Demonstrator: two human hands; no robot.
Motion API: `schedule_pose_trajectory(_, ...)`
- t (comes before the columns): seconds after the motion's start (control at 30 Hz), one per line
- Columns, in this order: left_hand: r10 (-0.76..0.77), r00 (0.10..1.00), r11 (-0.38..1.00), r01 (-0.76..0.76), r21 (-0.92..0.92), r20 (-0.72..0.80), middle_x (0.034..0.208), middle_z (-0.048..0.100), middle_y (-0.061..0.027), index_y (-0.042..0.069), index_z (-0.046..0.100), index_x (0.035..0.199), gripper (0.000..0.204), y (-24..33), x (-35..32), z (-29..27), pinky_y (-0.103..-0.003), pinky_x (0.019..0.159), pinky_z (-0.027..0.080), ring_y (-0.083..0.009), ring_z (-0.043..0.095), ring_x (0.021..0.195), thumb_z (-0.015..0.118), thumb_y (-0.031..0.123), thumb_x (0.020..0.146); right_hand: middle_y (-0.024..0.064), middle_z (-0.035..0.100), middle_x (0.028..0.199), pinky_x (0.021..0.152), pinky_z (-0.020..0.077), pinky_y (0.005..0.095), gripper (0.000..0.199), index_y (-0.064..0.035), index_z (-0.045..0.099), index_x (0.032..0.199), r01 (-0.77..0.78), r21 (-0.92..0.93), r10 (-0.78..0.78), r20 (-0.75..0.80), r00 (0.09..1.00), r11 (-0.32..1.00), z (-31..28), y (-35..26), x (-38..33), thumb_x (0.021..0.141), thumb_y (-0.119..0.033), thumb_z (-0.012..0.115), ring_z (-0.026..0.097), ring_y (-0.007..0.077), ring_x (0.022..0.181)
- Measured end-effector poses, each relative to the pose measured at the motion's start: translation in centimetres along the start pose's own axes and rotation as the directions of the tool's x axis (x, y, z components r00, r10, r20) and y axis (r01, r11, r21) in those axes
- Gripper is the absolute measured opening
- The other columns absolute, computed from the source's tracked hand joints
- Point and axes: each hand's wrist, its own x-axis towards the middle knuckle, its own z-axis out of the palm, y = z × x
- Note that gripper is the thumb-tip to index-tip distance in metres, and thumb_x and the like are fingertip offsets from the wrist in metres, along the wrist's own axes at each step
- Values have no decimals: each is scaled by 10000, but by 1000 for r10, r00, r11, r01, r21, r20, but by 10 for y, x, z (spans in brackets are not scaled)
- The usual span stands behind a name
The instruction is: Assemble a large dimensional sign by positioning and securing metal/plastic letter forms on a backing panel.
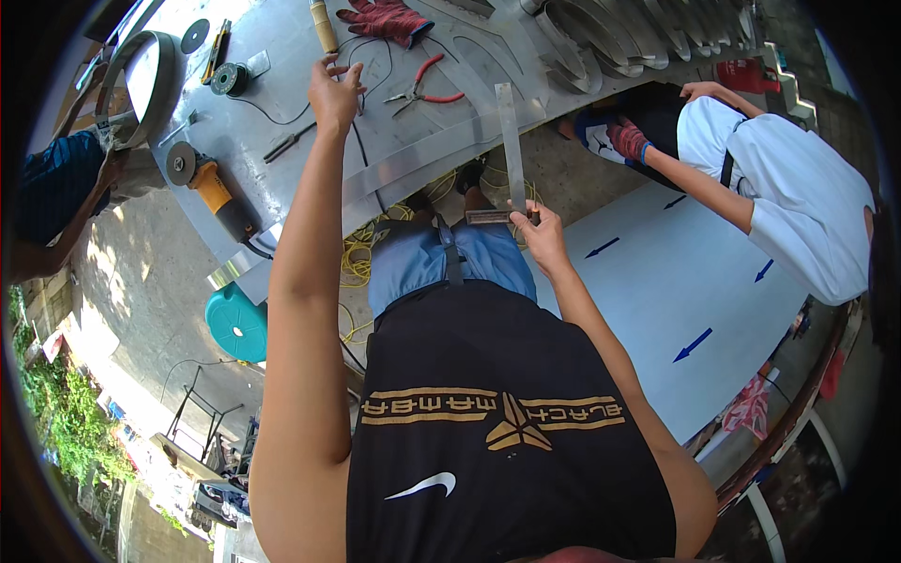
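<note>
My left hand (pixel 335 94) reaches over the metal worktable (pixel 413 141), its thumb and fingers apart. Its fingertips are close to the lower end of a wooden handle (pixel 324 26); whether they touch it I cannot tell. In my right hand (pixel 542 235) is a metal try square (pixel 511 141), held by its stock near the table's front edge, the blade pointing away from me. Between and beyond my hands lie red-handled pliers (pixel 439 98) and a red and dark work glove (pixel 387 21). A dark pointed tool (pixel 287 145) rests left of my left wrist.
An orange angle grinder (pixel 218 192), a wire spool (pixel 230 80) and a utility knife (pixel 217 49) lie at left. Bent metal strips (pixel 601 42) crowd the far right. Two people work at the sides. Yellow cable (pixel 357 263) tangles underfoot; a teal stool (pixel 235 324) stands left.
</note>
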Motion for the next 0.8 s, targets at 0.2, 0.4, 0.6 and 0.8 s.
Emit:
schedule_pose_trajectory(0.2, 516, 852, 777, -509, 370, 88, 1117, 575, -146, 32, 580, 1190, 408, -39, -73, -6, -396, 832, 497, -277, 607, 930, 756, 176, 852, 34, 703, 848, 741, 484, 289, 224, 3, 703, 1043, 89, -45, -84, 107, 991, 995, 44, 25, 53, 877, -142, 744, 595, 104, 777)
schedule_pose_trajectory(0.4, 445, 762, 639, -638, 430, 471, 1198, 563, -117, 88, 607, 1194, 456, -73, -148, 15, -425, 998, 403, -310, 525, 1134, 767, 291, 818, 94, 708, 797, 701, 490, 322, 265, -17, 712, 1012, 59, -73, -44, 189, 981, 996, 87, 52, 89, 825, -193, 780, 633, 167, 724)
schedule_pose_trajectory(0.6, 412, 765, 513, -644, 568, 495, 1260, 534, -96, 146, 544, 1321, 659, -89, -135, 19, -429, 986, 397, -309, 496, 1166, 803, 397, 770, 118, 711, 814, 697, 496, 327, 331, -6, 709, 1027, 71, -104, -54, 162, 985, 992, 99, 63, 89, 800, -227, 804, 660, 197, 732)
schedule_pose_trajectory(0.8, 294, 775, 562, -614, 555, 559, 1278, 510, -95, 151, 542, 1322, 726, -89, -134, 25, -438, 1001, 381, -310, 481, 1175, 835, 431, 720, 72, 714, 813, 723, 509, 296, 364, 6, 678, 1056, 22, -15, -20, 87, 996, 1000, 103, 68, 92, 796, -199, 828, 647, 143, 752)
